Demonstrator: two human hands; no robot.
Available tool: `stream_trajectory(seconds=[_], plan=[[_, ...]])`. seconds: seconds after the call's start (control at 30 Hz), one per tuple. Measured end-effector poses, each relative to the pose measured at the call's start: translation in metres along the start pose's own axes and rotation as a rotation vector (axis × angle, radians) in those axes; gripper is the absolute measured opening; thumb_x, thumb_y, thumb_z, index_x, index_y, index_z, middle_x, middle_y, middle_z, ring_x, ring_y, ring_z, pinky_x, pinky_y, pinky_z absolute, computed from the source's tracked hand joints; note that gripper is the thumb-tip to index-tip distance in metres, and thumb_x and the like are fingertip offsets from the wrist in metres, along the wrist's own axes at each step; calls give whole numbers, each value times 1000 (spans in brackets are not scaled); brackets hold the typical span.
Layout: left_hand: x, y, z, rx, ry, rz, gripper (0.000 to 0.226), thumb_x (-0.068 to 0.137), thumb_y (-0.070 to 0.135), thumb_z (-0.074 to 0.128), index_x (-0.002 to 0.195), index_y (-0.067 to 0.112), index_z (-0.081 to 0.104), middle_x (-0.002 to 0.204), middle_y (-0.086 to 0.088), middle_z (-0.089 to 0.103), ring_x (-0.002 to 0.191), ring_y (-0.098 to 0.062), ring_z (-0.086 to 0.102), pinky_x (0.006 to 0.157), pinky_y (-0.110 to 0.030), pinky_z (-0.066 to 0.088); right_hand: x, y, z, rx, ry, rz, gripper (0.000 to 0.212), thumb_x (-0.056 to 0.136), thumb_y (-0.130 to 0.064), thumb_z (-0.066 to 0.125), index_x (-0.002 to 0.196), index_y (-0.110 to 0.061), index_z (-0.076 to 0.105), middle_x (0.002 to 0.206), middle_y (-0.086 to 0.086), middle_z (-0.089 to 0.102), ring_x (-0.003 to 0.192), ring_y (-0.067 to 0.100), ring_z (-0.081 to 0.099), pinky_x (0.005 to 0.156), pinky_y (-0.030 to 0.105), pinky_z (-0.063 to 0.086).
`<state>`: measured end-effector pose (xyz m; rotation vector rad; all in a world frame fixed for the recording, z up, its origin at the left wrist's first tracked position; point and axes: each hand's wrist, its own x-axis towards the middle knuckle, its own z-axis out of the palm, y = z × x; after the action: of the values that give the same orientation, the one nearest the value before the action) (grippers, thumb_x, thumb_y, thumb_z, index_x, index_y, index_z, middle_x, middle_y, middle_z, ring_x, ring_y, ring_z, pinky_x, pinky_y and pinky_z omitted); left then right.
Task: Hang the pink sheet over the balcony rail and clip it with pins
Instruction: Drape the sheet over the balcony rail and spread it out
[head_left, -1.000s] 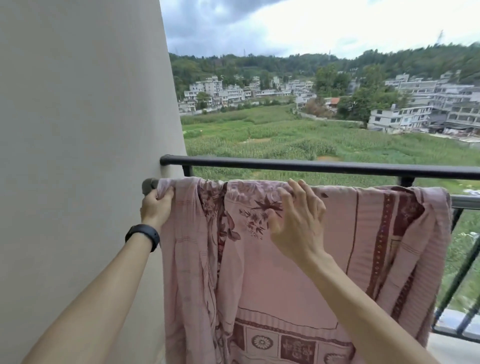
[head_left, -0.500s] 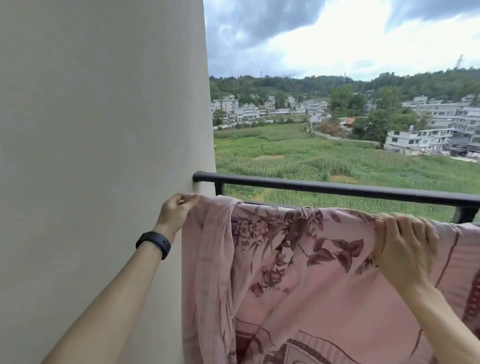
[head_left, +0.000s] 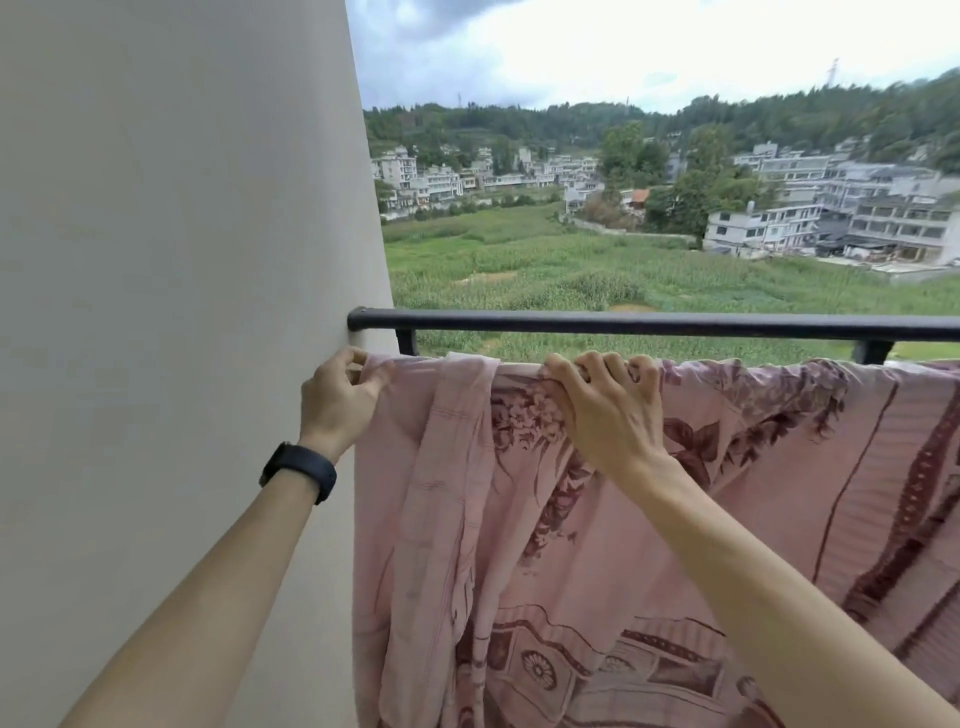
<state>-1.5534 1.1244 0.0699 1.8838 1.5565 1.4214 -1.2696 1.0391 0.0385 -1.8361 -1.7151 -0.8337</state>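
The left hand (head_left: 340, 400) pinches the left corner of the pink sheet (head_left: 779, 467), thumb and fingers closed on the cloth's edge right against the wall (head_left: 182, 260). A black wristband (head_left: 298, 470) sits just below it on the wrist. To its right, with a bunched vertical fold of cloth between them, the right hand (head_left: 605, 410) has its fingers curled over the sheet's top fold and grips it, knuckles up. The sheet hangs down from the level of both hands. It spreads away to the right of the right hand and drops below both forearms, its maroon floral and banded pattern facing the person. Whatever it is draped over is covered by the cloth. Just above both hands runs the black rail (head_left: 649, 326) — apart from the sheet — and past it lie green fields (head_left: 571, 270) and pale buildings (head_left: 779, 228).
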Motion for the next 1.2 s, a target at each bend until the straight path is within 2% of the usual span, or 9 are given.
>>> stream_trajectory(seconds=[0.13,0.33,0.5,0.67,0.77,0.83,0.97,1.1,1.2], plan=[[-10,9,8,-57,-78,77,25,83,46,74,85,23,64,80,11,68,76,-6,64,64,-19,44,-34,80,-7,-80,125,166,32,104,-42,37,125,-32,58,117,-2,61,106,23,53,100,51,27],[-24,22,36,-625,-416,-250,29,70,26,80,75,17,53,87,-7,56,81,-23,55,75,-36,45,-37,76,-23,35,98,322,37,98,-37,36,122,-26,61,129,2,60,127,24,49,113,58,13],[-20,20,33,-190,-297,-135,30,78,32,79,99,20,61,100,5,67,90,-13,64,76,-27,51,-22,30,-17,64,44,228,43,96,-49,47,131,-26,56,138,-3,57,137,20,42,116,50,-1],[-37,56,37,194,173,351,30,82,50,67,92,25,52,84,12,55,81,-13,55,62,-28,43,-12,9,-5,92,-8,199,40,91,-40,52,127,-25,57,127,-2,60,127,23,49,116,59,13],[-54,82,64,324,-149,313,55,74,85,44,82,32,59,74,17,61,71,-8,60,58,-27,49,-17,16,-3,91,22,161,46,88,-50,47,128,-28,55,122,-5,58,122,22,50,114,56,16],[-59,92,83,435,-314,283,60,74,87,44,85,31,62,76,12,66,73,-13,64,59,-28,49,-18,19,-3,89,29,127,50,87,-57,46,128,-30,56,119,-7,58,119,21,51,112,53,19],[-48,93,80,360,-173,393,42,87,67,52,76,29,66,70,11,67,70,-13,63,60,-26,44,-19,40,-2,77,87,91,37,98,-54,41,125,-35,59,112,-5,60,107,22,55,104,49,27],[-12,77,43,-80,-194,90,21,90,46,62,87,28,74,83,9,74,81,-18,70,72,-30,55,-25,77,-10,24,186,105,32,104,-45,38,115,-33,66,104,-3,67,94,24,58,93,45,31],[6,59,13,-560,-114,-310,20,92,30,61,95,15,73,86,-3,72,72,-23,72,61,-30,57,-34,114,-24,-1,223,229,34,103,-37,35,102,-21,66,98,3,69,93,27,59,92,44,26]])
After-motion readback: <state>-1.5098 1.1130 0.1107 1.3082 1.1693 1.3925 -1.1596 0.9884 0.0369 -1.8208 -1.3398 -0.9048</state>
